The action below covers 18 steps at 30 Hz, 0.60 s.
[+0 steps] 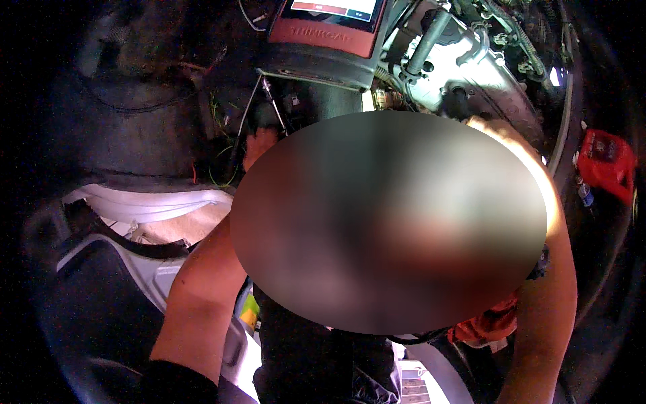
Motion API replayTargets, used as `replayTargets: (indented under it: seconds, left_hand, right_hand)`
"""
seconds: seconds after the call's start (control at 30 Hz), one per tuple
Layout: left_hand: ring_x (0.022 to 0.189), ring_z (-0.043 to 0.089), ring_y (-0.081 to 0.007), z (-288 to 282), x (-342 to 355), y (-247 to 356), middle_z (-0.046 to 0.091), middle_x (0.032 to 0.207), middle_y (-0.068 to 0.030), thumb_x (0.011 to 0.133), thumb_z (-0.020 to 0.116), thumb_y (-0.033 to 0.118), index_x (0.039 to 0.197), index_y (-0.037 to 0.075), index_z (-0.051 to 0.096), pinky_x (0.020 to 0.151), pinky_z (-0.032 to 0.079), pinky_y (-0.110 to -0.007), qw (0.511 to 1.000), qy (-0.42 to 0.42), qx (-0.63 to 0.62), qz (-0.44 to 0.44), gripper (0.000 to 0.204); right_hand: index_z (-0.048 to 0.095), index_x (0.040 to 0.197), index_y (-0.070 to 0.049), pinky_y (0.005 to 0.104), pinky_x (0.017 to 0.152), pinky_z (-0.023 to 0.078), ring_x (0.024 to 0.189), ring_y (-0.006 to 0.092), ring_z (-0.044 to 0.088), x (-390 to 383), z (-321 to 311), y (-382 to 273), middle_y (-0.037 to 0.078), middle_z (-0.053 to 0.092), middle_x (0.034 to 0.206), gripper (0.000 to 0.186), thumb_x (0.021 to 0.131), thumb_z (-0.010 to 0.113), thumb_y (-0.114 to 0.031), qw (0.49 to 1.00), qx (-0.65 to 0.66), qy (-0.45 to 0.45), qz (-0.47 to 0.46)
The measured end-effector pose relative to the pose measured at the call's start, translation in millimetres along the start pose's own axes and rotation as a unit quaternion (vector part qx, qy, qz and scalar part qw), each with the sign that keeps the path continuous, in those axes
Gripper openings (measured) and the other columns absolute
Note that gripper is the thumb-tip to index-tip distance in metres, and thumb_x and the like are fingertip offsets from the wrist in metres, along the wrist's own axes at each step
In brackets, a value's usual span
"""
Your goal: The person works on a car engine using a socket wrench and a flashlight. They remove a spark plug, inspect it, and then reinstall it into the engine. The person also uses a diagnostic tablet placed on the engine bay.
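A large blurred oval covers the middle of the head view and hides most of both hands. My left hand shows only in part, at the oval's upper left edge, low in a dark recess. Close beside it runs a thin shiny metal rod; whether the hand touches it cannot be made out. My right hand shows as a brightly lit strip at the oval's upper right, next to a silver engine casing. The fingers of both hands are too hidden to read.
A red-and-black diagnostic tablet with a lit screen stands at the top centre. Hoses and wiring run past the engine. At the far right are a red jug and a small bottle. A red cloth lies near my right forearm.
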<state>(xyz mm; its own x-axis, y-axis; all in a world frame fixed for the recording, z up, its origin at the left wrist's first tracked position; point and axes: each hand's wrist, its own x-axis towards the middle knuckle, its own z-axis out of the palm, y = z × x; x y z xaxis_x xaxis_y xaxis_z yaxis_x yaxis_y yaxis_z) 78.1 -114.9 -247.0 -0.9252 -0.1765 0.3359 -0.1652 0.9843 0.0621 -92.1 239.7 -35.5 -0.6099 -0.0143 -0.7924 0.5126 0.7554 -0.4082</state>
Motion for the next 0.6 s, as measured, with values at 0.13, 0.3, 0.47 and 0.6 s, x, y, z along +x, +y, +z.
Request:
replayTargets:
  seconds: [0.13,0.3,0.47,0.6]
  left_hand:
    - [0.088,0.059,-0.0371,-4.4,-0.7,1.6,0.059,0.096,-0.0151,0.083,0.059,0.022,0.108,0.007,0.058,0.066,0.053,-0.048,0.999,0.019,-0.038,0.027,0.029]
    - [0.089,0.059,-0.0388,-8.0,-1.3,0.9,0.059,0.101,-0.0165,0.082,0.06,0.022,0.105,0.007,0.058,0.067,0.052,-0.049,0.998,0.043,-0.047,0.021,0.028]
    - [0.086,0.06,-0.0378,-4.9,-1.4,1.6,0.061,0.097,-0.0141,0.081,0.062,0.022,0.102,0.008,0.061,0.064,0.053,-0.047,0.998,0.038,-0.053,0.02,0.026]
    - [0.092,0.061,-0.0357,6.6,-10.5,-3.6,0.063,0.103,-0.0124,0.08,0.065,0.024,0.11,0.009,0.061,0.071,0.052,-0.045,0.998,0.059,-0.017,0.032,0.034]
  right_hand:
    - [0.063,0.079,-0.007,0.0252,0.046,0.038,0.05,0.0092,0.048,-15.6,-6.5,10.9,0.0,0.056,0.064,0.035,0.086,0.062,-0.041,0.995,0.067,0.066,0.043]
    - [0.064,0.081,-0.005,0.0314,0.06,0.045,0.064,0.0124,0.055,-36.9,-7.8,28.0,0.0,0.057,0.069,0.031,0.089,0.06,-0.035,1.0,-0.016,0.004,-0.023]
    - [0.066,0.094,-0.001,0.0291,0.064,0.046,0.071,0.011,0.056,-55.1,-9.3,32.7,0.001,0.061,0.079,0.019,0.09,0.062,-0.019,0.977,0.067,0.142,-0.142]
    - [0.065,0.11,-0.002,0.0253,0.07,0.047,0.077,0.0103,0.059,-37.9,-13.8,25.9,0.004,0.066,0.086,0.027,0.091,0.065,-0.022,0.946,0.152,0.215,-0.191]
